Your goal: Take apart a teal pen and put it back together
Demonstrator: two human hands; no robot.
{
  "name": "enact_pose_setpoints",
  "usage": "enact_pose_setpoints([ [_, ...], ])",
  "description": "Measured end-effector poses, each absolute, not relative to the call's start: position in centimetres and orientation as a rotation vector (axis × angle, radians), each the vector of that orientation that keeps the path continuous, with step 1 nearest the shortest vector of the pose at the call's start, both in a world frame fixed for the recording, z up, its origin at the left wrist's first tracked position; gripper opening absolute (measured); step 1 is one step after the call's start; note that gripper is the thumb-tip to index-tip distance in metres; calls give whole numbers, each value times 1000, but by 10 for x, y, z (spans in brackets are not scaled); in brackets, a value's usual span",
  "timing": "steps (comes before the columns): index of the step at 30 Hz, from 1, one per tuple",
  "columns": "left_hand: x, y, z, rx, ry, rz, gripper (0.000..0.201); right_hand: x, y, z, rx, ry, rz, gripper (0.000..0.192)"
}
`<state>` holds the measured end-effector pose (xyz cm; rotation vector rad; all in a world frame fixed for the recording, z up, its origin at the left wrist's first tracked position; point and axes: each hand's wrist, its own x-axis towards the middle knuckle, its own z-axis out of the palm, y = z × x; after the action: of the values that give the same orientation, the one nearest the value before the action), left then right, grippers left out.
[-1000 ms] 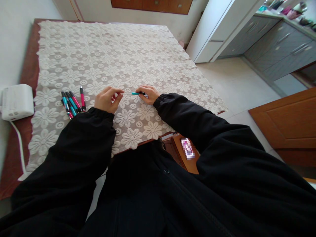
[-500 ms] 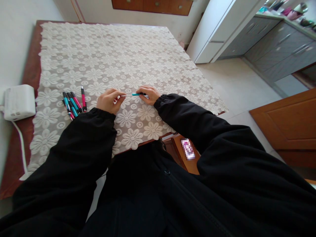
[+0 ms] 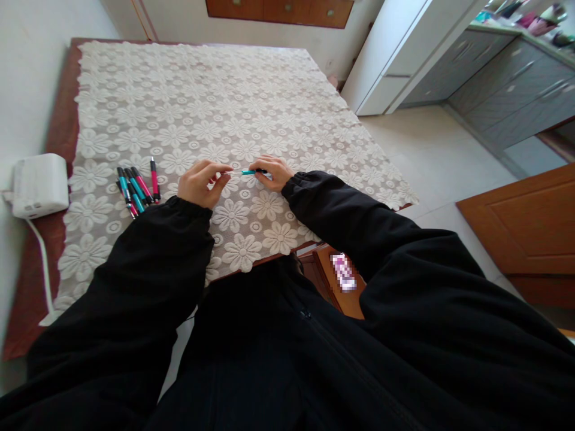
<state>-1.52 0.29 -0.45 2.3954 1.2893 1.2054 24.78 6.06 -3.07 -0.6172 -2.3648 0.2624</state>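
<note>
Over a table with a white lace flower cloth [image 3: 211, 114], my two hands hold a teal pen between them. My right hand [image 3: 272, 172] grips the teal and black pen barrel [image 3: 248, 172]. My left hand [image 3: 200, 182] pinches the thin pale refill [image 3: 232, 173] that sticks out of the barrel's left end. A small pile of several teal and pink pens [image 3: 136, 185] lies on the cloth to the left of my left hand. Both arms wear black sleeves.
A white box-shaped device [image 3: 39, 184] with a white cable [image 3: 41, 263] sits at the table's left edge. A wooden stool [image 3: 341, 287] stands under the near table edge. Grey cabinets [image 3: 507, 90] and a wooden door panel [image 3: 525, 221] are to the right.
The view has drifted slightly. My hands stay at the same spot on the pen; the refill shows a little shorter between them than a second ago.
</note>
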Motion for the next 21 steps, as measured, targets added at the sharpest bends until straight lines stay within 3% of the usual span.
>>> enact_pose_setpoints([
  [5, -15, 4, -7, 2361, 1306, 1374, 14, 247, 59, -29, -684, -2350, 295, 25],
  [21, -16, 0, 6, 2348, 1333, 1260, 20, 247, 58, -28, -811, -2330, 383, 22],
])
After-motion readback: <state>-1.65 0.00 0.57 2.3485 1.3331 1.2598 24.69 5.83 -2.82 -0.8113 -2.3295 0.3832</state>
